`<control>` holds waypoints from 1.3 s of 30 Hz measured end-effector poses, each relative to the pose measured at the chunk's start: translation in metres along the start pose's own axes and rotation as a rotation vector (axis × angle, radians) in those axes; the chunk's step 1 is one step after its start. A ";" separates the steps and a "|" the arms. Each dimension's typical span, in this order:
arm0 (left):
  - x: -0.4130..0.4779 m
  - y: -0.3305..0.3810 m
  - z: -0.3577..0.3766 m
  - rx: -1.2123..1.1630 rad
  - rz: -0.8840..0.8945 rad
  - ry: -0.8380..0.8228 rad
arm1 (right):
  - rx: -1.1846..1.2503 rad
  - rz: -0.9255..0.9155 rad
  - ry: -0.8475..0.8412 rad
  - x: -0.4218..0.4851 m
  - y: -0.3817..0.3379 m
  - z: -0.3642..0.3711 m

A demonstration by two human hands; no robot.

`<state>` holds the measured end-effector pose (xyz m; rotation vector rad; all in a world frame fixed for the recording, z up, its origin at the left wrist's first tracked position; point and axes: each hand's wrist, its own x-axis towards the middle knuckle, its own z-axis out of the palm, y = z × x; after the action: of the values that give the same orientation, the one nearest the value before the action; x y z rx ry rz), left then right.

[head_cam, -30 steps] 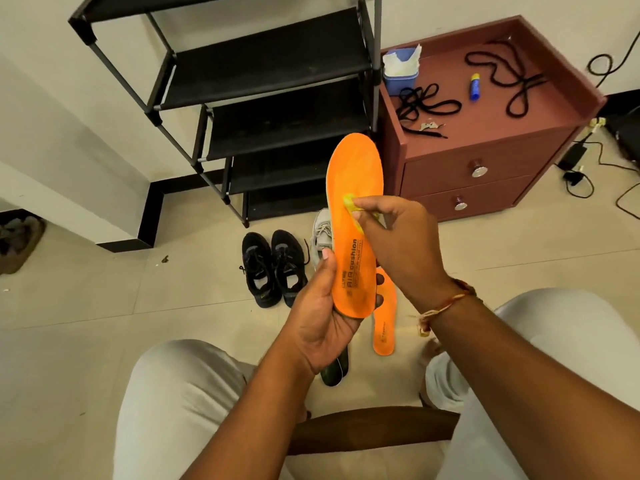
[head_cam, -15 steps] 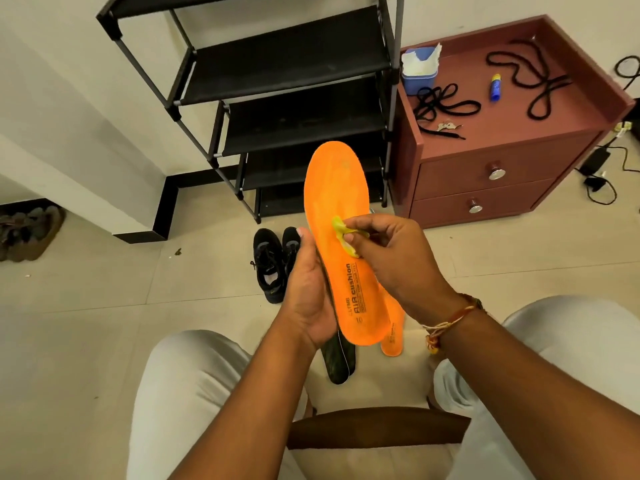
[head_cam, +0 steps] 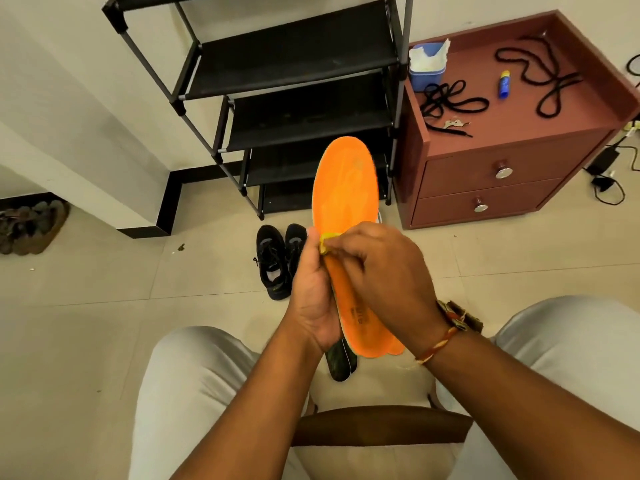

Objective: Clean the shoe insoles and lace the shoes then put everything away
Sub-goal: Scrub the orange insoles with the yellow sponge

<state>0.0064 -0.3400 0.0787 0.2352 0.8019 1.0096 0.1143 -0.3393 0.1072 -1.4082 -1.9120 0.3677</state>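
Observation:
An orange insole (head_cam: 344, 188) stands upright in front of me. My left hand (head_cam: 313, 299) grips its left edge near the middle. My right hand (head_cam: 384, 282) pinches a small yellow cloth (head_cam: 325, 242) against the insole's left side. A second orange insole (head_cam: 398, 348) peeks out on the floor below, next to a dark insole (head_cam: 341, 367). A pair of black shoes (head_cam: 277, 259) sits on the floor behind my hands. Black laces (head_cam: 450, 102) and a second black lace (head_cam: 543, 81) lie on the red cabinet (head_cam: 485, 174).
A black shoe rack (head_cam: 294, 98) stands against the wall left of the cabinet. On the cabinet are a blue tub of wipes (head_cam: 427, 67) and a small blue bottle (head_cam: 504, 84). Cables and a charger (head_cam: 604, 168) lie at the right. Brown sandals (head_cam: 31, 225) sit far left.
The insole has been lowered and turned more upright in my hands. My right hand has slid the yellow cloth across to the insole's left edge, close to my left thumb.

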 end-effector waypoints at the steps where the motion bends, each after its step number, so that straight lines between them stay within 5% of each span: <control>1: 0.000 -0.004 0.000 0.026 -0.021 0.006 | -0.033 -0.001 0.021 0.004 0.006 -0.002; 7: -0.002 -0.019 0.006 0.183 -0.103 -0.013 | -0.036 0.142 0.189 0.025 0.045 -0.018; 17: 0.001 0.018 -0.002 -0.002 0.028 0.065 | 0.148 0.030 -0.209 -0.003 -0.015 -0.003; 31: -0.007 -0.010 0.009 0.246 -0.043 0.026 | -0.077 0.135 0.130 0.024 0.037 -0.015; 39: -0.004 0.003 0.008 0.208 0.078 0.152 | 0.022 0.081 -0.025 0.002 0.003 -0.004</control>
<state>0.0089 -0.3397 0.0883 0.3743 1.0445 1.0262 0.1189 -0.3375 0.1087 -1.4761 -1.8695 0.4457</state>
